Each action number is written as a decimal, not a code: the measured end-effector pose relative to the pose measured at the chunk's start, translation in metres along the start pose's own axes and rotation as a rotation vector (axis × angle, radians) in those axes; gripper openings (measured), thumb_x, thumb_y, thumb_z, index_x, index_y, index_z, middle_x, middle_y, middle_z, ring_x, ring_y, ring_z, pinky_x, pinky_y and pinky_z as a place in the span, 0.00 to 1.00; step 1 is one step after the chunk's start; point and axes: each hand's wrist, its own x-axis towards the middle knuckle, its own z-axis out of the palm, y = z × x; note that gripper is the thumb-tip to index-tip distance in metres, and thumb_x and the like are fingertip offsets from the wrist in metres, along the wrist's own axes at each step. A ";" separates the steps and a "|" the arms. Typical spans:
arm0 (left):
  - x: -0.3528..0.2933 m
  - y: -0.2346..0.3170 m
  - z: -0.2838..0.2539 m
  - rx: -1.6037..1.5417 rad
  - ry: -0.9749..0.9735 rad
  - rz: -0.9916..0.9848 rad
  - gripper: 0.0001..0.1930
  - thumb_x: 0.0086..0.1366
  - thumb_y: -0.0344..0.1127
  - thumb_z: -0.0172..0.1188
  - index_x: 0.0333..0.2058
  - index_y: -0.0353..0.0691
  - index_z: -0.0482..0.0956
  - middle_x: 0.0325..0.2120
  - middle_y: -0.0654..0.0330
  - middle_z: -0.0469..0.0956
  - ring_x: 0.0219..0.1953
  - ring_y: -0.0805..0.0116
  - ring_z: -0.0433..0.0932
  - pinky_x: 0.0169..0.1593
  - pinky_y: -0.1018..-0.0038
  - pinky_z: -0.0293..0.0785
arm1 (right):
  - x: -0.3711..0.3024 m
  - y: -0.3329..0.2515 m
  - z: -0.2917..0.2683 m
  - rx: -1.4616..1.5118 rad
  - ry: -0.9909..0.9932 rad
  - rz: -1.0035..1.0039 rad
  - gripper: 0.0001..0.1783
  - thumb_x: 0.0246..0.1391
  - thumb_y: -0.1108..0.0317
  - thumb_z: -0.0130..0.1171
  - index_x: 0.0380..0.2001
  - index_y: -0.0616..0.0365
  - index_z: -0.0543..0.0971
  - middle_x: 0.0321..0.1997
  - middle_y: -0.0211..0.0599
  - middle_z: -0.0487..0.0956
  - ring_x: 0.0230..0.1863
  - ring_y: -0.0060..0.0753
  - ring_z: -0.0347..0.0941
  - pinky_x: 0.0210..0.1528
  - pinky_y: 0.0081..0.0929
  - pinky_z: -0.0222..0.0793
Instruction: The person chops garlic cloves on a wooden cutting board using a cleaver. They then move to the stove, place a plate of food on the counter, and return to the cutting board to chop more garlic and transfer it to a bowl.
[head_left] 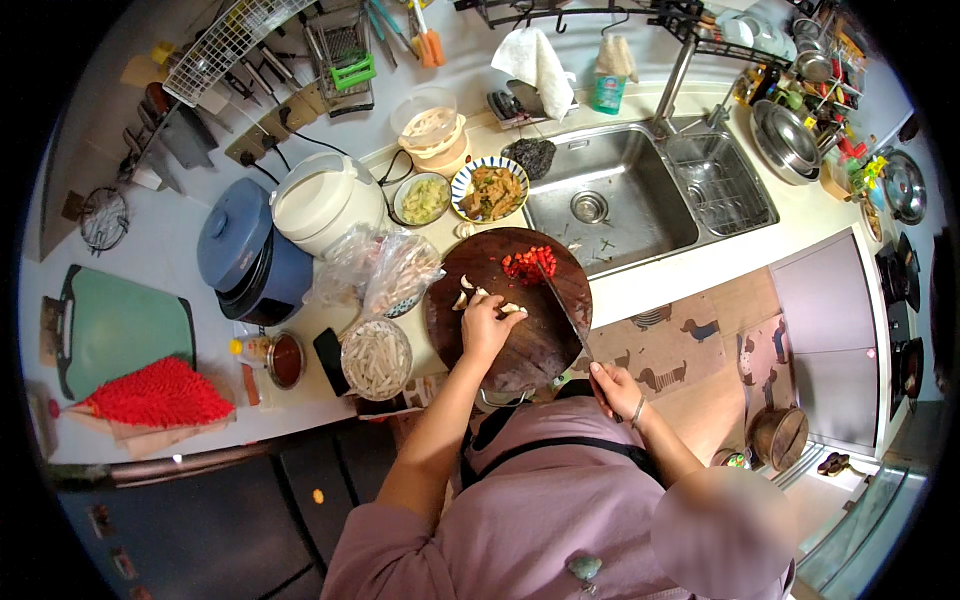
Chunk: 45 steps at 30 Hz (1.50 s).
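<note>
A round, dark wooden cutting board lies at the counter's front edge. On its far part is a heap of chopped red chili. Several pale garlic cloves are scattered on the left of the board. Fingers bent, my left hand pinches a garlic clove against the wood. My right hand is wrapped round the handle of a kitchen knife. Its blade is seen nearly edge-on and slants across the board's right side, the tip beside the chili.
Left of the board stand a bowl of pale strips, plastic bags, a white cooker and a blue one. A bowl of green pieces and a patterned dish of food sit behind. The steel sink is at the back right.
</note>
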 end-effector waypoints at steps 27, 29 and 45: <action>0.005 -0.015 0.004 -0.247 -0.303 0.027 0.06 0.63 0.24 0.58 0.29 0.33 0.70 0.26 0.54 0.75 0.30 0.61 0.79 0.34 0.70 0.74 | -0.007 0.003 0.002 0.007 0.013 -0.006 0.26 0.67 0.47 0.44 0.21 0.56 0.65 0.11 0.27 0.64 0.07 0.20 0.58 0.11 0.20 0.53; 0.008 -0.015 0.002 -0.259 -0.297 -0.011 0.05 0.64 0.26 0.58 0.30 0.33 0.70 0.24 0.54 0.76 0.28 0.64 0.80 0.31 0.71 0.74 | -0.005 0.005 0.000 0.013 0.009 -0.006 0.26 0.67 0.47 0.44 0.21 0.56 0.65 0.11 0.27 0.65 0.07 0.20 0.58 0.11 0.20 0.53; 0.031 0.002 0.009 -0.156 0.028 0.279 0.05 0.53 0.25 0.68 0.31 0.36 0.84 0.25 0.57 0.75 0.25 0.63 0.76 0.30 0.70 0.73 | -0.013 -0.007 -0.003 0.024 0.045 -0.026 0.25 0.68 0.50 0.43 0.21 0.56 0.66 0.11 0.28 0.65 0.07 0.19 0.58 0.11 0.19 0.54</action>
